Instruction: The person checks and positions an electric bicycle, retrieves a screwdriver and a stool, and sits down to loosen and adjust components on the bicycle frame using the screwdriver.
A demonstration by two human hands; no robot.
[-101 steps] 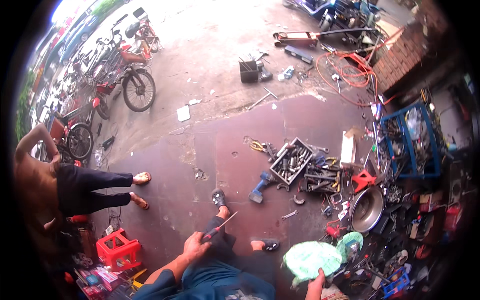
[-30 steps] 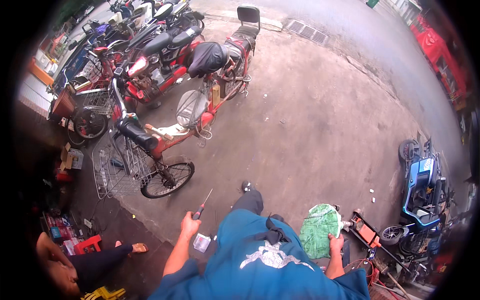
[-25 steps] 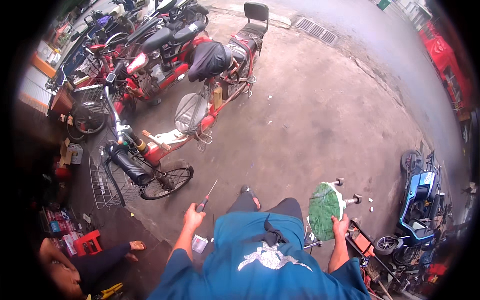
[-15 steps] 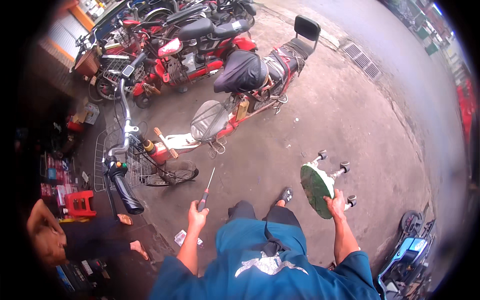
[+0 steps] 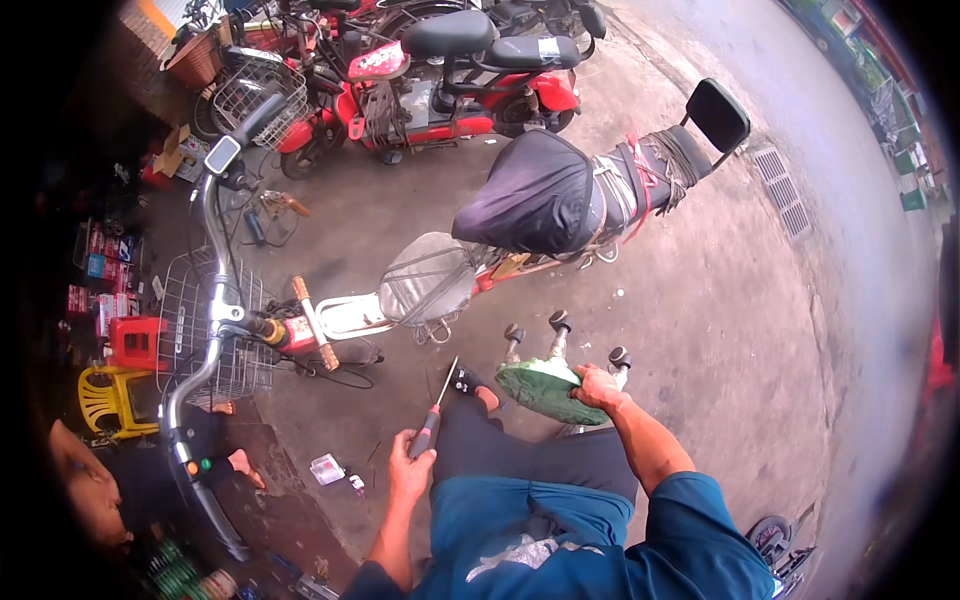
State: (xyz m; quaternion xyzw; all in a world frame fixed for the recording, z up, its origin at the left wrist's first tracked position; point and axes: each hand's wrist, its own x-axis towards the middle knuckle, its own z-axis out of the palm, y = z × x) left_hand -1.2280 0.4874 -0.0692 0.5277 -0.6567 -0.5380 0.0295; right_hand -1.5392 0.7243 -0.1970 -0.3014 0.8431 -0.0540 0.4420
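My left hand (image 5: 409,469) is closed around the grey and red handle of a screwdriver (image 5: 428,430), whose thin shaft points up and away from me. My right hand (image 5: 597,387) grips the edge of a low wheeled stool (image 5: 540,389) with a round green seat. The stool is tilted off the ground, its short legs and casters sticking out on the far side. Beyond both hands stands a red and white electric bike (image 5: 350,316), its seat and rear wrapped with cords and dark cloth.
The bike's handlebar (image 5: 209,290) and wire basket (image 5: 190,300) reach in at the left. A red plastic stool (image 5: 138,343), a yellow plastic chair (image 5: 112,405) and a seated person (image 5: 95,485) are beside it. More red scooters (image 5: 450,120) stand behind; a small clear package (image 5: 327,469) lies on the floor.
I have moved closer to the bike, which looks larger now. My right hand has swung the wheeled stool leftward, in front of my legs. The screwdriver stays in my left hand.
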